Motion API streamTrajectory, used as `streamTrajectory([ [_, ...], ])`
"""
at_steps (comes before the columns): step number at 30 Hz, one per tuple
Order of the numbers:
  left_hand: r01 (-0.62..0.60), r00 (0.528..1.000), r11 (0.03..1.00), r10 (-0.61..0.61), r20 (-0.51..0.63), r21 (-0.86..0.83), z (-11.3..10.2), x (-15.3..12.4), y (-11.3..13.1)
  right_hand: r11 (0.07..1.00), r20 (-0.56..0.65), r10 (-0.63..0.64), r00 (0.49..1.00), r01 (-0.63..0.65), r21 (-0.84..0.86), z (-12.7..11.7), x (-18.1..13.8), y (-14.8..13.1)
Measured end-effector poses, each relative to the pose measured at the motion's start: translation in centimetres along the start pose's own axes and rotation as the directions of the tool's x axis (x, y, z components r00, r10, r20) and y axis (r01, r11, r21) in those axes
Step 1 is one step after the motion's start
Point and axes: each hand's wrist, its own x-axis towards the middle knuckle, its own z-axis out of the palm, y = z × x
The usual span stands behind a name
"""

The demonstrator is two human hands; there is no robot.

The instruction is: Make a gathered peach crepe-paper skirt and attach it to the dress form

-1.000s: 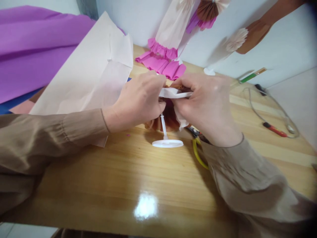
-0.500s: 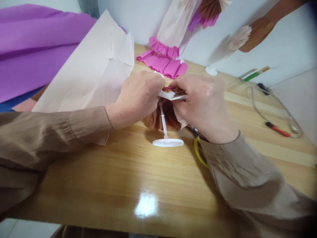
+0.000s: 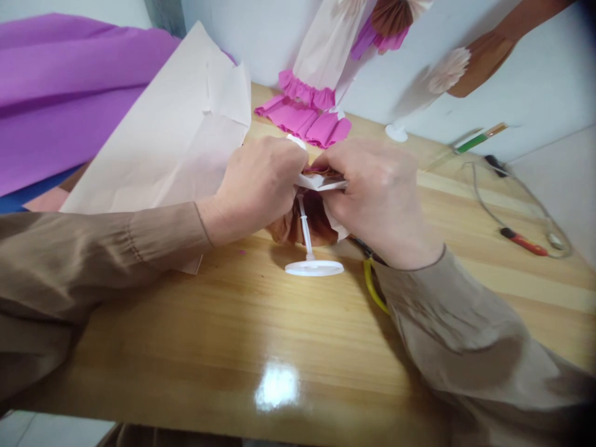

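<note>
Both hands are closed and meet over a small white stand (image 3: 305, 231) with a round base (image 3: 315, 267). My left hand (image 3: 265, 180) pinches the left side of a bunch of white paper (image 3: 320, 182) near the top of the stand's stem. On the right side, my right hand (image 3: 377, 192) grips the same paper between thumb and fingers. Brown crepe paper (image 3: 288, 231) hangs behind the stem, with bits of pink and brown showing between the hands. The fingertips are partly hidden in the folds. Scissors with a yellow handle (image 3: 374, 285) lie beneath my right wrist.
A large cream paper sheet (image 3: 153, 143) and purple paper (image 3: 69, 93) lie at the left. Pink ruffled paper (image 3: 305, 121) sits behind the hands. A red-handled tool with a cord (image 3: 526, 242) and a green-handled brush (image 3: 482, 138) lie at the right on the wooden table (image 3: 195, 347).
Hardly anything differs. Both hands keep their hold on the paper, and the whole view has shifted very slightly.
</note>
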Motion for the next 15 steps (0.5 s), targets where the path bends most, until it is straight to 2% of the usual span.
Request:
streamTrajectory([
  [3,-0.024,1.000,1.000,0.024,-0.011,0.018,-0.1,-0.1,0.0,1.000,0.006,-0.002,1.000,0.002,-0.010,0.1,0.1,0.0],
  [11,-0.036,0.998,0.999,0.036,0.057,-0.002,-1.0,-0.3,0.7,0.997,0.015,0.040,0.999,-0.041,0.064,0.0,-0.1,0.1],
  [15,0.015,1.000,1.000,-0.015,0.023,0.015,-0.5,0.0,0.3,0.997,-0.002,0.036,0.999,-0.036,0.067,0.2,-0.1,0.1],
])
